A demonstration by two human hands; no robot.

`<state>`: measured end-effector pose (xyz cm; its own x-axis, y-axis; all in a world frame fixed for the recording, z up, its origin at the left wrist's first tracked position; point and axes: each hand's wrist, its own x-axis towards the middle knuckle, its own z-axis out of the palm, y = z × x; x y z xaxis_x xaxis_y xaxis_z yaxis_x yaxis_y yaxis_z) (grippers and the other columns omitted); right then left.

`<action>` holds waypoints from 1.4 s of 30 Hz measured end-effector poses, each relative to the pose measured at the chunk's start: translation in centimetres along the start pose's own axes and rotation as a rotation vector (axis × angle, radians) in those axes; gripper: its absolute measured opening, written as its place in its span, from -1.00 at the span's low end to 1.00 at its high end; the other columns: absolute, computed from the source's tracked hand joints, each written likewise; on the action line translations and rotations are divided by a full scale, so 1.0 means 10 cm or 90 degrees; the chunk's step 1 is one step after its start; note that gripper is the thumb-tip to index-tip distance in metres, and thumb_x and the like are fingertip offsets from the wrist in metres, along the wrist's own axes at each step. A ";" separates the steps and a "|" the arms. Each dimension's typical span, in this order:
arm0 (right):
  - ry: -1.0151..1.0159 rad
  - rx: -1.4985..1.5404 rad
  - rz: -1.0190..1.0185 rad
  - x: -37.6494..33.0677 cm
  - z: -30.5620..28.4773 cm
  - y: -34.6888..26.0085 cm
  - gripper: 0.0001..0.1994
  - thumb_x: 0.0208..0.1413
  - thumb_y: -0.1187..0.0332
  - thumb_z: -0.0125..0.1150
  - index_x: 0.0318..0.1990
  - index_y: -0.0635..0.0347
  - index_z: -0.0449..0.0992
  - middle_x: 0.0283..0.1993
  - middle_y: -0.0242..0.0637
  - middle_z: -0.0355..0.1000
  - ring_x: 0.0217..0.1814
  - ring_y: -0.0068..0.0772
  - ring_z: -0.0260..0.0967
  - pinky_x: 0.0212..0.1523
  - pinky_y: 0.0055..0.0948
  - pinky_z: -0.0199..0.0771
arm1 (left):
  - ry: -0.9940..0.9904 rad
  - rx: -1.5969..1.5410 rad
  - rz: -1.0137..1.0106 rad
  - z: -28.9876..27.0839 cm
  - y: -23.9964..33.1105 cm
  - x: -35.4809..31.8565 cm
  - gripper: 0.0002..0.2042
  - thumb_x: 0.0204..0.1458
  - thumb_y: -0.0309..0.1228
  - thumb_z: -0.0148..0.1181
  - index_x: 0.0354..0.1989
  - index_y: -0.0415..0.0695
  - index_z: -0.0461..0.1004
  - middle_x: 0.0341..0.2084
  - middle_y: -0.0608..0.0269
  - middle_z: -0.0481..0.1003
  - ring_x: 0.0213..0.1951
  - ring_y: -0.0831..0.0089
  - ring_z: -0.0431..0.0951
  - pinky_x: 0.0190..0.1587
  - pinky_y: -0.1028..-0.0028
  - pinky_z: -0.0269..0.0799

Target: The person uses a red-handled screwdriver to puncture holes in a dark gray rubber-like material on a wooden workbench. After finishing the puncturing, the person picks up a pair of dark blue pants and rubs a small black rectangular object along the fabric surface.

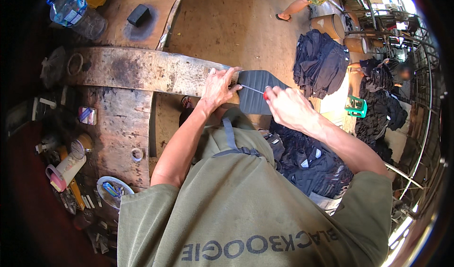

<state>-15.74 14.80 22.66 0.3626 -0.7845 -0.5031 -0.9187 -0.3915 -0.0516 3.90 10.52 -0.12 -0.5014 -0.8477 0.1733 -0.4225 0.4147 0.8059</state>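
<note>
R hand point(291, 108): tool point(255, 90); L hand point(217, 88): plank point(146, 71)

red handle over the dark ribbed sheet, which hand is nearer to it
Right: the right hand is closed around the red handle. The left hand lies farther left, by the edge of the dark ribbed sheet and the tip of the metal shaft.
</note>
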 end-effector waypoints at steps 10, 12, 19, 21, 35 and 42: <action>0.031 0.097 -0.063 0.05 -0.15 0.16 -0.59 -0.04 0.67 0.30 0.03 0.46 0.44 -0.04 0.16 0.48 -0.10 0.26 0.62 -0.12 0.02 0.71 | -0.058 0.013 -0.023 -0.06 0.05 0.01 -0.38 0.15 -0.13 0.50 0.37 0.11 0.44 -0.21 0.13 0.69 -0.06 0.16 0.69 0.06 0.13 0.35; 0.039 -0.095 -0.153 0.00 -0.10 0.05 -0.70 0.10 0.56 0.28 0.00 0.47 0.51 -0.10 0.13 0.56 -0.17 0.20 0.65 -0.11 -0.02 0.74 | -0.043 0.010 -0.020 -0.03 0.02 0.01 -0.38 0.15 -0.12 0.50 0.37 0.11 0.43 -0.23 0.13 0.69 -0.07 0.16 0.69 0.06 0.14 0.35; -0.091 0.463 0.306 0.29 -0.28 0.13 -0.70 0.35 0.29 0.23 0.00 0.41 0.56 -0.38 -0.06 0.66 -0.06 0.00 0.69 -0.01 -0.08 0.67 | -0.022 0.026 -0.009 -0.02 0.02 0.02 -0.35 0.12 -0.11 0.52 0.39 0.12 0.46 -0.31 0.20 0.65 -0.15 0.21 0.67 0.04 0.16 0.33; -0.108 0.447 0.314 0.27 -0.32 0.21 -0.66 0.20 0.36 0.37 0.04 0.39 0.51 -0.18 0.08 0.64 0.11 0.06 0.62 0.13 0.01 0.61 | -0.063 0.015 -0.027 -0.07 0.06 0.03 -0.38 0.16 -0.12 0.49 0.38 0.09 0.42 -0.23 0.12 0.69 -0.07 0.16 0.69 0.04 0.16 0.33; -0.143 0.432 0.327 0.33 -0.25 0.17 -0.58 0.43 0.20 0.27 0.18 0.43 0.50 -0.03 0.09 0.65 -0.14 -0.20 0.70 -0.09 -0.09 0.64 | -0.076 0.017 -0.040 -0.11 0.08 0.05 -0.38 0.15 -0.14 0.50 0.37 0.06 0.43 -0.13 0.10 0.70 -0.03 0.14 0.69 0.10 0.10 0.36; 0.009 -0.117 -0.187 0.10 -0.16 0.10 -0.64 0.05 0.53 0.28 0.04 0.39 0.52 -0.04 0.16 0.54 -0.12 0.19 0.63 -0.10 0.06 0.69 | -0.016 0.004 -0.002 -0.05 0.03 0.01 -0.37 0.13 -0.12 0.52 0.38 0.10 0.45 -0.26 0.17 0.66 -0.12 0.17 0.68 0.05 0.14 0.34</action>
<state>-16.01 12.83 23.48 0.6106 -0.6312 -0.4784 -0.7315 -0.6809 -0.0353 4.08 10.35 0.39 -0.5196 -0.8399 0.1566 -0.4285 0.4148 0.8027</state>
